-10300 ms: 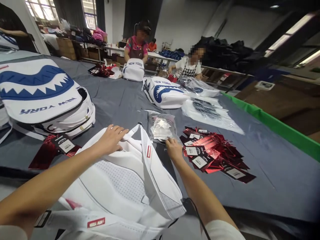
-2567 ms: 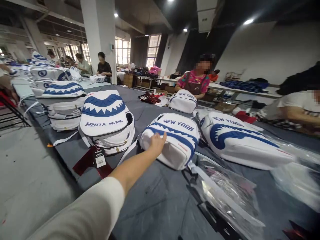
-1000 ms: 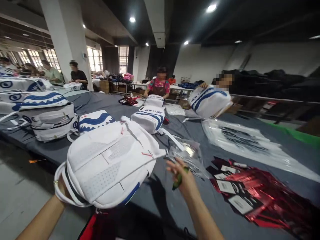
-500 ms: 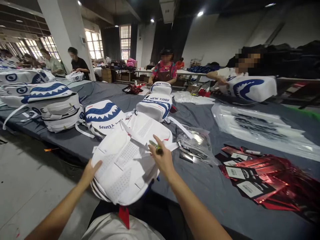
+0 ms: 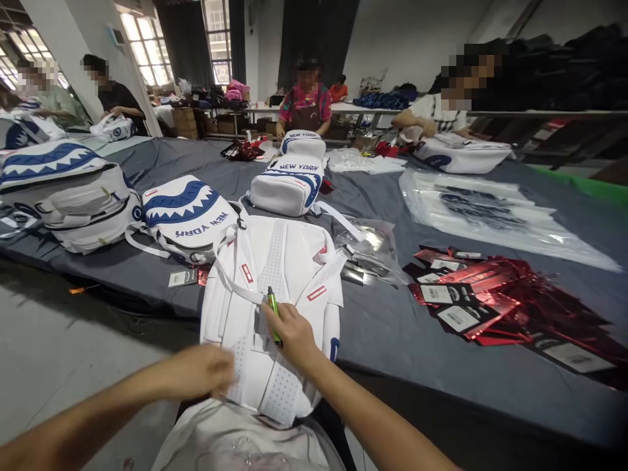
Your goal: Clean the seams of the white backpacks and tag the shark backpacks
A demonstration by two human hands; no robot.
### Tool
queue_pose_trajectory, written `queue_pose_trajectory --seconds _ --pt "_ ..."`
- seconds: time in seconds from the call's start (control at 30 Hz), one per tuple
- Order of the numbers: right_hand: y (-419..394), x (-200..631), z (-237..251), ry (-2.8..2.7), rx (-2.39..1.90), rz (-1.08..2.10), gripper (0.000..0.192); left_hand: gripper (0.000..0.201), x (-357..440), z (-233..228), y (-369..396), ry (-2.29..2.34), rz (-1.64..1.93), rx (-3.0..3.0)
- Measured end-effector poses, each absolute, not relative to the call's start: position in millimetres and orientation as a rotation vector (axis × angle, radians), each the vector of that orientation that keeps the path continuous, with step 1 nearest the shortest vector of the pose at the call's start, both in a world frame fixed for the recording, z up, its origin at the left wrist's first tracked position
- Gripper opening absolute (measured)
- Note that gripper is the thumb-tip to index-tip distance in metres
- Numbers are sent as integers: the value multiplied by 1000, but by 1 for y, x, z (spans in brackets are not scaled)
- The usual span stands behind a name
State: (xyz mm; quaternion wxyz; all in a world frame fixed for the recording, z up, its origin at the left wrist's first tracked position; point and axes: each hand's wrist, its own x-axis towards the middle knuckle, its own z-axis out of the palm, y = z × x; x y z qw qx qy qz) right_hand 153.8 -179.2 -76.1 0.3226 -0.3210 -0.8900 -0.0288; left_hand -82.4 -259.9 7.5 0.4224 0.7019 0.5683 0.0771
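A white backpack [image 5: 271,261] lies in front of me at the table's edge, its padded, perforated back panel facing up. Its shoulder straps carry small red-edged labels. My right hand [image 5: 293,335] rests over the middle of that panel, closed around a slim green tool [image 5: 273,315] with a dark tip; its exact kind is unclear. A white strap [image 5: 240,288] runs down toward the tool's tip. Over the bag's lower left side is my left hand [image 5: 212,371], fingers curled and smeared by motion, so whether it grips anything is hidden.
White-and-blue backpacks [image 5: 184,216] stand left and ahead on the dark-covered table [image 5: 377,333]. To the right lie red foil pieces with tags [image 5: 495,294] and clear plastic bags [image 5: 490,209]. Co-workers [image 5: 307,104] handle bags across the table.
The backpack has turned straighter toward me and its straps now lie spread. My right hand moved left and down with the green tool; my left hand moved right, across the bag's lower side.
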Motion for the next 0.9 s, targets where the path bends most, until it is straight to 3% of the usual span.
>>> queue_pose_trajectory --seconds 0.17,0.27,0.37,0.5,0.67,0.8,0.9 --pt "-187 145 -93 -2331 -772 -151 53 31 17 54 -133 1178 366 2696" --pt "-185 151 -100 -2307 -730 -223 58 23 57 50 -63 1086 286 2865" --pt "-180 169 -110 -2309 -707 -289 64 32 68 50 -25 1068 179 2955" --pt "-185 193 -131 -2398 -571 -365 63 40 69 61 -41 744 79 3221" --pt "-193 191 -147 -2399 -441 -300 57 31 48 69 -84 656 45 3378" --pt "-210 189 -108 -2271 -408 -33 47 36 26 49 -86 809 49 3341" --pt "-216 196 -57 -2109 -609 -69 36 20 17 27 -73 806 160 3293"
